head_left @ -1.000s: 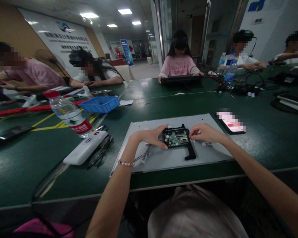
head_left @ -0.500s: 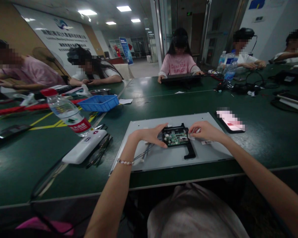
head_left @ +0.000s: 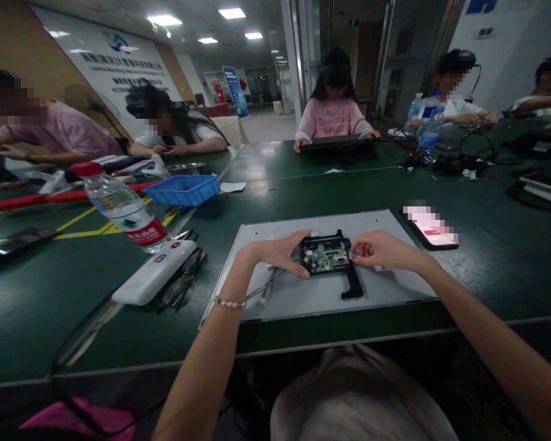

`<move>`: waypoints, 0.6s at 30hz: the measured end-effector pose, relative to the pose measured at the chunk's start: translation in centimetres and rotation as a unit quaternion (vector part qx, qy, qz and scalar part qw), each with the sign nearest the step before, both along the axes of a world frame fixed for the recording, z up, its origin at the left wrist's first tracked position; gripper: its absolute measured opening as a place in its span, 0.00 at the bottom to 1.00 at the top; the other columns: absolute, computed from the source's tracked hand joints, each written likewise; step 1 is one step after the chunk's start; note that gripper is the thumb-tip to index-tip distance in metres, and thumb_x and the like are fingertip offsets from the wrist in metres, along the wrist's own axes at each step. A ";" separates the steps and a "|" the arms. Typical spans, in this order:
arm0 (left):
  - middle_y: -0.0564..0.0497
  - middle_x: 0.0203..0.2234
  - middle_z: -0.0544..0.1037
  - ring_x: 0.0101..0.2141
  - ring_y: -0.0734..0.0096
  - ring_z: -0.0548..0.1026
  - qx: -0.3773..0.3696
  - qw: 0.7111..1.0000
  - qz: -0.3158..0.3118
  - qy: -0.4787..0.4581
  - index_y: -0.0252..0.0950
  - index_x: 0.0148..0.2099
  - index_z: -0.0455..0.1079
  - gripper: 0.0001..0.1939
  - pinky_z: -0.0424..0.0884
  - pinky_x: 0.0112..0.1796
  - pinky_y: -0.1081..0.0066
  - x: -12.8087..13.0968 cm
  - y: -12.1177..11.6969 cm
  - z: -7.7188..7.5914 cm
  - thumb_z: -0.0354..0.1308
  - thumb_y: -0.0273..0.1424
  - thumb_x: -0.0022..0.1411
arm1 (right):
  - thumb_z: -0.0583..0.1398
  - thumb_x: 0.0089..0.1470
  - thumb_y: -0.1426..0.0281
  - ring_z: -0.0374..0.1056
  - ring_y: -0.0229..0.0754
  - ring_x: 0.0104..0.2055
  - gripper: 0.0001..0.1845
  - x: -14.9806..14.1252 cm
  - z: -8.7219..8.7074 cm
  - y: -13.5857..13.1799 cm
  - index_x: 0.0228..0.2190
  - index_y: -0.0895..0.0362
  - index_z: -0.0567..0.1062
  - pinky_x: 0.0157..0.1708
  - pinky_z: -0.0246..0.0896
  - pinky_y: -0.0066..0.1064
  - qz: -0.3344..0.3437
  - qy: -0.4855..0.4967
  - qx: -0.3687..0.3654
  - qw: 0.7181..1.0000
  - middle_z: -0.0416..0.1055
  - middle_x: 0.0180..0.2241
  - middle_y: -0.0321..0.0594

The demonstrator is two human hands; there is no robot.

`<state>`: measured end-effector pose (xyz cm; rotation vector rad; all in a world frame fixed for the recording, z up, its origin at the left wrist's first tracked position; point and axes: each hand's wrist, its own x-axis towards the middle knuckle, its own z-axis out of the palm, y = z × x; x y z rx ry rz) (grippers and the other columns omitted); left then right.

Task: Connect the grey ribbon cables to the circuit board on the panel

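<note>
A black plastic frame (head_left: 352,283) with a green circuit board (head_left: 324,258) in it lies on a pale grey panel (head_left: 298,300). My left hand (head_left: 282,251) spans the frame's left end, thumb at the near edge and forefinger at the far edge, gripping it. At the frame's right edge, my right hand (head_left: 381,250) is closed, with thumb and fingertips pinched together against the side by the board. What sits in that pinch is too small to make out. Thin cables (head_left: 269,285) run out on the panel beneath my left wrist.
Left of the panel are a white power bank (head_left: 153,272), black-framed glasses (head_left: 183,282), a water bottle (head_left: 128,211) and a blue tray (head_left: 183,191). A phone (head_left: 429,226) lies to the right. Co-workers sit across the green table (head_left: 275,171), one holding a dark panel (head_left: 340,145).
My right fingers have curled in tighter at the frame's right edge. The white piece seen under them earlier is now mostly hidden. My left hand keeps its place.
</note>
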<state>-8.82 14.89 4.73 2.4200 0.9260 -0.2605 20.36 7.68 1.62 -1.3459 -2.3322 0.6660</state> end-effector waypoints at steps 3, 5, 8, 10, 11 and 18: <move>0.39 0.67 0.38 0.65 0.50 0.44 -0.001 1.000 0.003 0.002 0.33 0.69 0.31 0.62 0.45 0.62 0.60 0.0 0.0 0.0 0.62 0.54 0.44 | 0.60 0.49 0.69 0.69 0.38 0.29 0.08 -0.1 -0.1 0.0 0.33 0.57 0.77 0.32 0.62 0.29 0.008 0.014 -0.001 1.000 0.74 0.28 0.38; 0.39 0.67 0.39 0.65 0.50 0.45 0.002 1.000 -0.001 -0.002 0.33 0.69 0.31 0.62 0.45 0.62 0.60 0.0 0.0 0.1 0.62 0.54 0.45 | 0.60 0.49 0.70 0.70 0.39 0.31 0.08 0.0 -0.1 0.1 0.33 0.57 0.77 0.34 0.63 0.29 0.009 0.020 0.001 1.000 0.75 0.29 0.39; 0.39 0.67 0.39 0.65 0.51 0.45 0.002 1.000 -0.004 -0.006 0.34 0.69 0.32 0.60 0.45 0.62 0.59 0.0 -0.1 0.1 0.62 0.54 0.45 | 0.59 0.49 0.72 0.71 0.38 0.32 0.08 0.1 -0.1 0.2 0.33 0.57 0.77 0.36 0.64 0.29 0.007 0.034 -0.001 0.999 0.76 0.29 0.39; 0.39 0.67 0.39 0.65 0.50 0.45 0.000 1.000 -0.001 -0.012 0.34 0.69 0.33 0.60 0.45 0.61 0.58 0.0 -0.1 0.1 0.63 0.53 0.45 | 0.58 0.49 0.73 0.72 0.38 0.31 0.09 0.1 -0.2 0.2 0.33 0.57 0.77 0.36 0.65 0.29 0.003 0.045 -0.003 0.999 0.76 0.29 0.38; 0.39 0.67 0.39 0.65 0.50 0.45 0.000 1.000 0.000 -0.013 0.34 0.69 0.34 0.60 0.46 0.61 0.58 0.0 -0.1 0.1 0.63 0.53 0.45 | 0.58 0.49 0.73 0.72 0.38 0.31 0.09 0.0 -0.3 0.2 0.33 0.57 0.77 0.35 0.65 0.29 0.001 0.049 -0.002 0.999 0.76 0.29 0.38; 0.39 0.67 0.39 0.65 0.51 0.45 0.008 1.000 -0.015 -0.005 0.34 0.69 0.32 0.62 0.46 0.61 0.59 0.0 -0.1 0.2 0.63 0.54 0.44 | 0.58 0.49 0.74 0.72 0.38 0.32 0.12 -0.1 -0.2 0.0 0.37 0.56 0.77 0.33 0.65 0.28 -0.026 0.069 0.047 0.996 0.77 0.31 0.37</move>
